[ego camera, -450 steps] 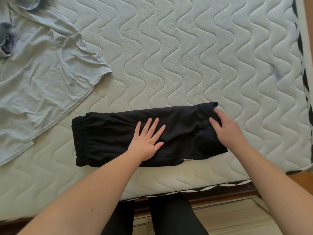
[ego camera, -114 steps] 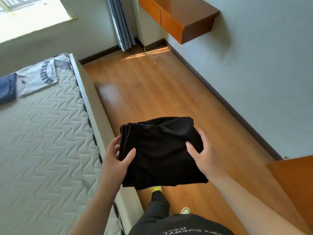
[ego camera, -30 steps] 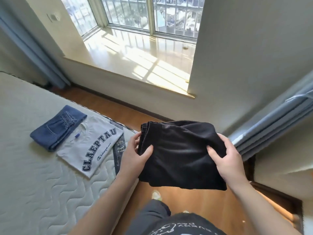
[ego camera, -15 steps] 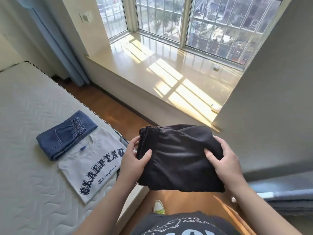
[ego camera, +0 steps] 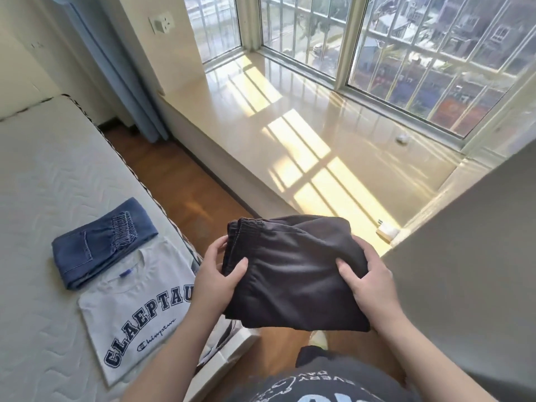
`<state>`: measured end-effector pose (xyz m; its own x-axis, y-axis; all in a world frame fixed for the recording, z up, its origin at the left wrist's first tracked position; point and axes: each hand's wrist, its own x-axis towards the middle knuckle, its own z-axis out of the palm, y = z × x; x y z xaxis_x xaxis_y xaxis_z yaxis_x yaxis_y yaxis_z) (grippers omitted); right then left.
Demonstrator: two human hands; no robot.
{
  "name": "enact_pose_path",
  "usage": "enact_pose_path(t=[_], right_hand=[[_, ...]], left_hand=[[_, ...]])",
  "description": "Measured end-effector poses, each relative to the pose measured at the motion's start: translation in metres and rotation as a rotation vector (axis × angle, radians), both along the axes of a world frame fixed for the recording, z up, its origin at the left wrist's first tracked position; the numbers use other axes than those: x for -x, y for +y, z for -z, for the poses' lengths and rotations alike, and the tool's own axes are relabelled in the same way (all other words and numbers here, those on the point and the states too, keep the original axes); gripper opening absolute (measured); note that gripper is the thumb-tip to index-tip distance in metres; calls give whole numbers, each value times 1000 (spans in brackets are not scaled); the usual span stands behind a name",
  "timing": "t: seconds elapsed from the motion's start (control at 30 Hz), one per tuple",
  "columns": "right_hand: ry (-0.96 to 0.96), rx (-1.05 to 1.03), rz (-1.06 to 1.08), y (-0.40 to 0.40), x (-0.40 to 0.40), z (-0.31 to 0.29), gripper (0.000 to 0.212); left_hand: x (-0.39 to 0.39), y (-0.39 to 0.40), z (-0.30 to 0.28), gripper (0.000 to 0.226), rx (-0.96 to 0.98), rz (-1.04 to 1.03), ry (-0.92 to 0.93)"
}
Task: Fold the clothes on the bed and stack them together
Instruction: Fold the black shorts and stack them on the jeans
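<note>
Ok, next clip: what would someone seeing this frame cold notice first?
The folded black garment held up mid-frame over the floor, gripped by the left hand and right hand at either side. Then the folded white printed T-shirt and folded denim piece lying on the mattress at lower left.

A wide, glossy window sill (ego camera: 333, 146) is lit by bars of sunlight, and a barred window (ego camera: 406, 53) is set above it, through which buildings and trees are seen. A small white object (ego camera: 401, 138) is placed on the sill near the glass, and another small pale object (ego camera: 387, 231) lies at its near edge. A blue curtain (ego camera: 116, 68) hangs at the left, beside a wall socket (ego camera: 161, 22). A wooden floor (ego camera: 185, 192) is laid between sill and bed.
</note>
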<state>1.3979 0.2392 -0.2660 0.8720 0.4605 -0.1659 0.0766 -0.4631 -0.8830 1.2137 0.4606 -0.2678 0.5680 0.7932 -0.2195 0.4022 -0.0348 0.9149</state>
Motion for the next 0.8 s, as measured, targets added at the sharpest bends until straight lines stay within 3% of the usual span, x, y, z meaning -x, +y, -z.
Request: enact_pose_path(t=[0.37,0.8], right_hand=[[48,16,-203,101,-97,3,48],[54,47,-464,308,-139,12,50]], left_hand=[[-55,54,5,53,50,-220,-65],[-54,216,23,54,133,-353,-104]])
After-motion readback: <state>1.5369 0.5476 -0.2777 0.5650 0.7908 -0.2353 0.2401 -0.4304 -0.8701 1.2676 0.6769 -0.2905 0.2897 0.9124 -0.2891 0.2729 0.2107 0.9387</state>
